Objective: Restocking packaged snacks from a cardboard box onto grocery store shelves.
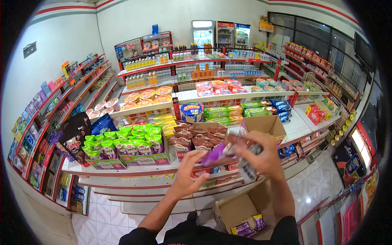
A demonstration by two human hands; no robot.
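1. The right hand's [263, 155] fingers grip blurred purple-and-brown packets [217, 154] at centre; the left hand's [188, 177] fingers are spread beside them, contact unclear.
2. A loose grip could drop packets toward the open carton [244, 204], lower right.
3. Packets look glossy, crinkly; the carton, matte, boxy cardboard.

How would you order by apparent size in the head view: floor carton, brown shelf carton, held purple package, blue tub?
1. Floor carton
2. Brown shelf carton, purple package: unsure, both partly hidden
3. Blue tub

Free shelf [297, 127] right of upper carton [270, 123]
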